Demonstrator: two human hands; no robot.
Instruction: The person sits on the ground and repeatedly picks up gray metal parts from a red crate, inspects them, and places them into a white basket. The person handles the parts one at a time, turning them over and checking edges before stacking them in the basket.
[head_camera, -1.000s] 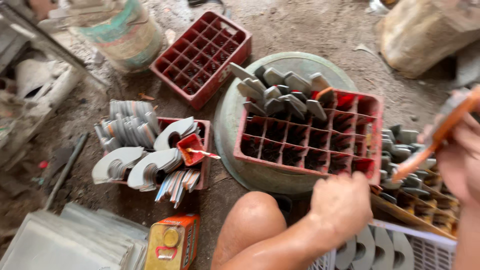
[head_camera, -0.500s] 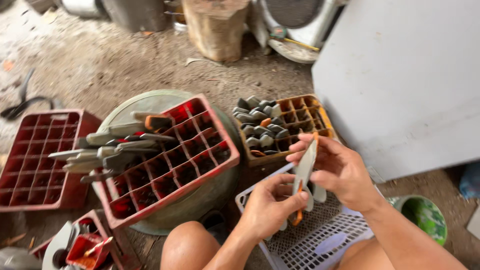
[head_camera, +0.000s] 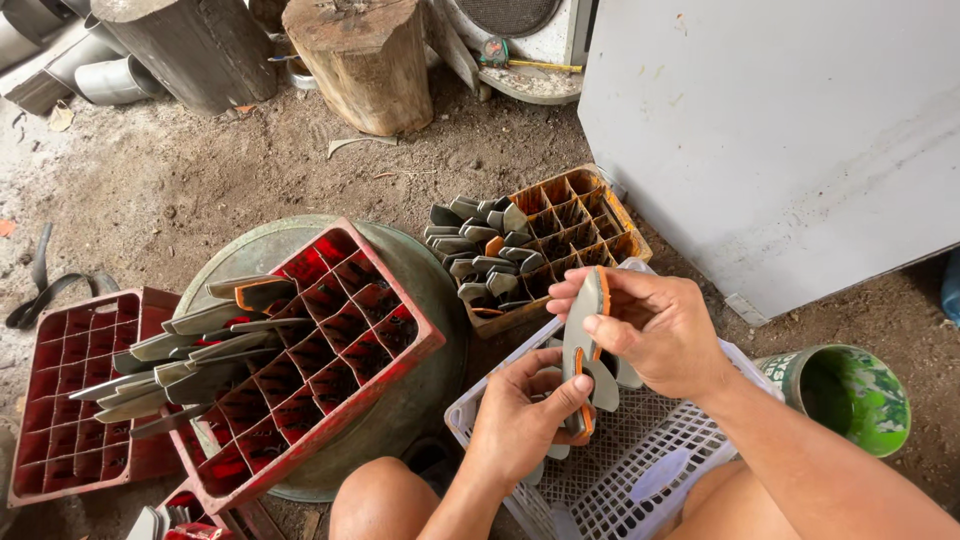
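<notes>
While both hands meet over the white plastic basket (head_camera: 640, 470), I see the left hand (head_camera: 525, 415) closed on the lower end of a grey blade-shaped piece with orange edge (head_camera: 583, 345), and the right hand (head_camera: 650, 330) pinches its upper end between thumb and fingers. Just left of them, a red crate (head_camera: 330, 350) with more grey pieces lies on a round metal lid (head_camera: 420, 290), and an orange crate (head_camera: 570, 230) stands behind the hands, near a green bucket (head_camera: 840, 395).
</notes>
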